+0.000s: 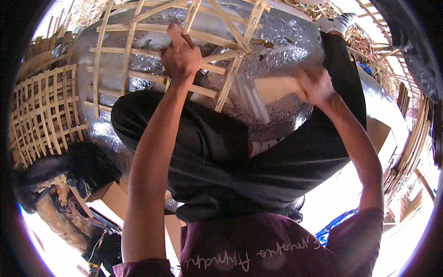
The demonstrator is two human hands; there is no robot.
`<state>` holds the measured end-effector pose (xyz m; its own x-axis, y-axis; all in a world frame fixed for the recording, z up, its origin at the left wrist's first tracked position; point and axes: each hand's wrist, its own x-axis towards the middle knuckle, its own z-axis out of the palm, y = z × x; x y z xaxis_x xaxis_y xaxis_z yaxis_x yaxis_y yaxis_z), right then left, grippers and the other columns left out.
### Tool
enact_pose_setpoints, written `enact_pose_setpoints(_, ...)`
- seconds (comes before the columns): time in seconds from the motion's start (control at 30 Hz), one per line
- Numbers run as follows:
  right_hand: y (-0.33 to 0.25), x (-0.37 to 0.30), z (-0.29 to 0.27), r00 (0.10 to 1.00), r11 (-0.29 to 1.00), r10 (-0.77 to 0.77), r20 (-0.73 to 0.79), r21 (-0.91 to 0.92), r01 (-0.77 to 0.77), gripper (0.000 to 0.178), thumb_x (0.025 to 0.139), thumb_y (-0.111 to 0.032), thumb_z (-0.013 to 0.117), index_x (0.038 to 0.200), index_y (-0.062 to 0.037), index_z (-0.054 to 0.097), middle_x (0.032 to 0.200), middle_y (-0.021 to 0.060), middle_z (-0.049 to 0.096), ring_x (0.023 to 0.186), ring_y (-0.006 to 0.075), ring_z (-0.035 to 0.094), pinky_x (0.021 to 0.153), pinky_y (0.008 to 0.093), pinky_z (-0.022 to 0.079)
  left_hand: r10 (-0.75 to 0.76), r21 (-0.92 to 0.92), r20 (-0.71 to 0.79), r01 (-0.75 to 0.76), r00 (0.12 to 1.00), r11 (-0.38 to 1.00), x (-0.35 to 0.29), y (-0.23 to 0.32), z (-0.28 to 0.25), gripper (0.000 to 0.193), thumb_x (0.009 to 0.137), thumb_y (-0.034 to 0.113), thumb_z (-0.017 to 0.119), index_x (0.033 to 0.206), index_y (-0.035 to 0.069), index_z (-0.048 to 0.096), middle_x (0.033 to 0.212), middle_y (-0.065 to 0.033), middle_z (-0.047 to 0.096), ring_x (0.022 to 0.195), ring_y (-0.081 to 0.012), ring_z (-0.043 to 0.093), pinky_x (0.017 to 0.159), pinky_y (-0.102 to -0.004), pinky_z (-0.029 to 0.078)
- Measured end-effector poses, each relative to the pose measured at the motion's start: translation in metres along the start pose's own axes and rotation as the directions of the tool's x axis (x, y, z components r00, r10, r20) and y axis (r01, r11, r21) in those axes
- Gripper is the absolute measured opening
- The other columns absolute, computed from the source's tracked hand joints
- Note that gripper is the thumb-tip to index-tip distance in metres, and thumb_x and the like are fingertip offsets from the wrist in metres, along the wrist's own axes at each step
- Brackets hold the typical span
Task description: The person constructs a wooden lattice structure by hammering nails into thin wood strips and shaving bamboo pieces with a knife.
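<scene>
A lattice of split bamboo strips [127, 60] lies over a silvery plastic-like sheet, in front of my crossed legs. My left hand [181, 56] is closed around an upright strip of it, near the lattice's middle. My right hand [316, 85] is closed on the pale wooden handle of a hammer-like tool [277, 88]. Motion smears both this hand and the tool. The tool's long grey metal head sits just right of the lattice's right edge strip; I cannot tell whether they touch. A diagonal strip [228, 25] crosses the lattice's upper right.
The shiny sheet [295, 39] covers the ground under the lattice. Another woven bamboo panel [44, 111] stands at the left. Beside my left arm are a cardboard box [108, 201] and dark cloth. Bamboo strips [406, 138] and a blue sheet [337, 226] show at the right.
</scene>
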<state>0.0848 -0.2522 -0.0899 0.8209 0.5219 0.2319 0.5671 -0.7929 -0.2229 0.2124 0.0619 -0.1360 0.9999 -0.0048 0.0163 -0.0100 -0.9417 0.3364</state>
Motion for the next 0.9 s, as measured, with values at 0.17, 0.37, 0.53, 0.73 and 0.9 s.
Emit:
enact_pose_setpoints(0.17, 0.031, -0.011, 0.007, 0.978, 0.977, 0.211, 0.003, -0.044, -0.210, 0.033, 0.081, -0.031, 0.070, 0.104, -0.0099, 0.061, 0.086, 0.0110, 0.065, 0.071, 0.0297, 0.066, 0.060, 0.0385, 0.056, 0.011, -0.016, -0.072, -0.012, 0.997, 1.000, -0.005, -0.006, 0.012, 0.034, 0.100, 0.025, 0.037, 0.130, 0.009, 0.032, 0.082, -0.0203, 0.069, 0.087, -0.0423, 0.066, 0.089, -0.0521, 0.042)
enact_pose_setpoints(0.37, 0.021, -0.005, -0.004, 0.995, 0.989, -0.097, -0.037, -0.114, 0.092, 0.038, 0.074, -0.028, 0.074, 0.106, -0.0117, 0.061, 0.085, 0.0056, 0.062, 0.079, 0.0230, 0.065, 0.064, 0.0352, 0.055, -0.041, -0.049, 0.005, 0.041, 0.999, 0.998, 0.000, 0.003, -0.003, 0.033, 0.100, 0.025, 0.039, 0.129, 0.010, 0.033, 0.075, -0.0191, 0.069, 0.084, -0.0389, 0.067, 0.091, -0.0498, 0.041)
enact_pose_setpoints(0.53, 0.023, -0.004, 0.005, 0.995, 0.989, -0.075, 0.061, -0.121, 0.082, 0.032, 0.072, -0.021, 0.075, 0.101, -0.0148, 0.063, 0.085, 0.0004, 0.062, 0.075, 0.0199, 0.064, 0.065, 0.0341, 0.056, 0.006, -0.075, -0.092, -0.013, 0.996, 0.997, 0.000, 0.002, 0.000, 0.031, 0.100, 0.028, 0.038, 0.126, 0.012, 0.033, 0.073, -0.0215, 0.067, 0.080, -0.0451, 0.065, 0.086, -0.0542, 0.043)
enact_pose_setpoints(0.73, 0.024, 0.000, 0.007, 0.997, 0.984, -0.019, 0.075, -0.175, 0.032, 0.026, 0.081, -0.025, 0.069, 0.103, -0.0150, 0.060, 0.079, 0.0028, 0.063, 0.068, 0.0205, 0.066, 0.054, 0.0355, 0.055, 0.008, -0.036, -0.070, -0.011, 0.997, 0.999, -0.003, 0.001, 0.001, 0.030, 0.100, 0.029, 0.039, 0.124, 0.012, 0.034, 0.074, -0.0239, 0.067, 0.079, -0.0480, 0.064, 0.080, -0.0573, 0.046)
enact_pose_setpoints(0.9, 0.046, 0.019, -0.004, 0.993, 0.996, 0.081, -0.090, 0.032, -0.078, 0.024, 0.089, -0.028, 0.064, 0.105, -0.0107, 0.058, 0.079, 0.0092, 0.064, 0.060, 0.0246, 0.065, 0.050, 0.0400, 0.051, -0.002, -0.015, -0.063, 0.001, 0.998, 1.000, -0.003, 0.006, -0.001, 0.033, 0.099, 0.025, 0.042, 0.126, 0.008, 0.033, 0.070, -0.0191, 0.068, 0.077, -0.0397, 0.068, 0.090, -0.0513, 0.041)
